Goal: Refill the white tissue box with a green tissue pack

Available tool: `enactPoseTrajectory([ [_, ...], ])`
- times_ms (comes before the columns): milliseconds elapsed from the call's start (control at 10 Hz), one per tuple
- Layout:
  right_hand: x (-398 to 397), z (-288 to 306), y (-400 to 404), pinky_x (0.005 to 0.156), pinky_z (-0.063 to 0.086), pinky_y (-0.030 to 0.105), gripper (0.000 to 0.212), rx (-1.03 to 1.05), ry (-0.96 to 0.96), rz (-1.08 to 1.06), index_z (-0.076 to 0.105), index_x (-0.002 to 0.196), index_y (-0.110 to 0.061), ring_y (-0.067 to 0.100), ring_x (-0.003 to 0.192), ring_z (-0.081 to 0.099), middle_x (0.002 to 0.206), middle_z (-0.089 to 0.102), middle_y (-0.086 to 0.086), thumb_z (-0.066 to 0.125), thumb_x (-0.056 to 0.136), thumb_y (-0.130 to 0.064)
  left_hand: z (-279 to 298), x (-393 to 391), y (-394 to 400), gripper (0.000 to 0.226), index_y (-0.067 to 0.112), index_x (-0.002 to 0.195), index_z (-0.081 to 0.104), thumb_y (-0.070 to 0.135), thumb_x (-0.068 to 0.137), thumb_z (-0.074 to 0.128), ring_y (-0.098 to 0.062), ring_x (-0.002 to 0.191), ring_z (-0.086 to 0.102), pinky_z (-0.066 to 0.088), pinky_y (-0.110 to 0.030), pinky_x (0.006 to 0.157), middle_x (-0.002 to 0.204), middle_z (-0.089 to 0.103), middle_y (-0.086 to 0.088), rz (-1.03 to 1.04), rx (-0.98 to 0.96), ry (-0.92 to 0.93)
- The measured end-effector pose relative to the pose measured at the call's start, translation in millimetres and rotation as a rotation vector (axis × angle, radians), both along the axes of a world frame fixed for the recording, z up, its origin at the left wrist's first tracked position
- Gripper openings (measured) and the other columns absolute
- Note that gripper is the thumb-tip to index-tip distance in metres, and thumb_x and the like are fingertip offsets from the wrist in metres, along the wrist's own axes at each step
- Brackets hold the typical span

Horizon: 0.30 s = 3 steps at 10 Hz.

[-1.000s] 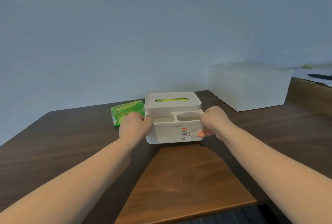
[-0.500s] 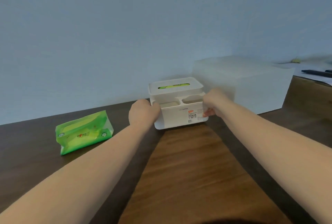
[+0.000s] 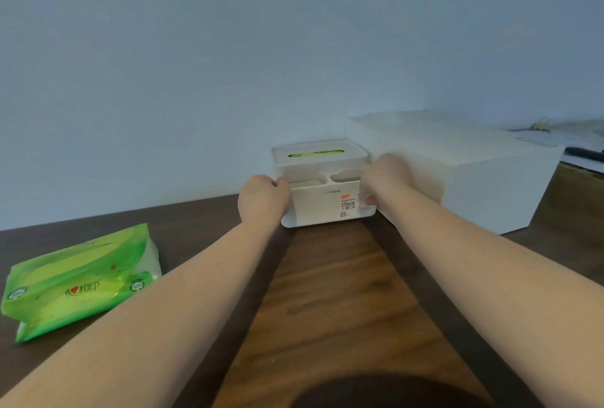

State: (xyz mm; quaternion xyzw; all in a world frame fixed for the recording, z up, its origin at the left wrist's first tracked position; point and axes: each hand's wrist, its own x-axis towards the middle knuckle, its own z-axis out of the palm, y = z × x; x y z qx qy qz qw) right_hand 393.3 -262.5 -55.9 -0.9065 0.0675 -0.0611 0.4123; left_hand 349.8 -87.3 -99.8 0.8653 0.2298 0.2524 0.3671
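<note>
**Box gripped, refill pack off to our left**

We clamp the white tissue box (image 3: 322,193) between both hands: left hand (image 3: 263,200) and right hand (image 3: 385,178) closed on its sides. The green tissue pack (image 3: 80,280) lies well apart on the table (image 3: 196,221), nearer our left arm, its long axis running left-right. Green shows through the lid slot; the box's interior stays hidden.

Our arms stretched forward, bare forearms converging. Our left hand (image 3: 263,199) curled, fingers hidden, clamped on box's left end; our right hand (image 3: 385,178) closed on right end, thumb tip showing.
</note>
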Motion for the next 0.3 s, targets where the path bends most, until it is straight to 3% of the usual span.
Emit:
enactPoseTrajectory([
  [100, -2.7, -7.4, -1.8, 0.064, 0.047, 0.032, 0.012, -0.093, -0.021, 0.016, 0.059, 0.078, -0.004, 0.033, 0.081, 0.068, 0.088, 0.069, 0.015, 0.05, 0.082, 0.003, -3.1, 2.2, -1.2, 0.039, 0.006, 0.058, 0.047, 0.028, 0.09, 0.04, -0.027, 0.061, 0.053, 0.047, -0.034, 0.062, 0.084, 0.075, -0.026, -0.019, 0.012, -0.01],
  [200, -7.9, -15.8, -1.7, 0.07, 0.041, 0.029, 0.028, -0.173, -0.09, 0.014, 0.062, 0.111, -0.003, 0.034, 0.107, 0.063, 0.114, 0.067, 0.016, 0.047, 0.087, -0.004, -6.9, -3.6, -0.4, 0.046, 0.007, 0.056, 0.043, 0.033, 0.093, 0.037, -0.027, 0.061, 0.05, 0.041, -0.032, 0.061, 0.079, 0.071, -0.028, -0.029, 0.002, -0.033],
  [300, -17.7, -17.7, -4.1, 0.073, 0.04, 0.028, 0.032, -0.211, -0.117, 0.026, 0.059, 0.12, -0.004, 0.034, 0.111, 0.061, 0.12, 0.065, 0.016, 0.043, 0.093, -0.01, -13.7, -19.0, 1.6, 0.052, 0.004, 0.061, 0.052, 0.037, 0.096, 0.032, -0.032, 0.068, 0.055, 0.041, -0.033, 0.061, 0.068, 0.061, -0.018, -0.034, -0.012, 0.003],
])
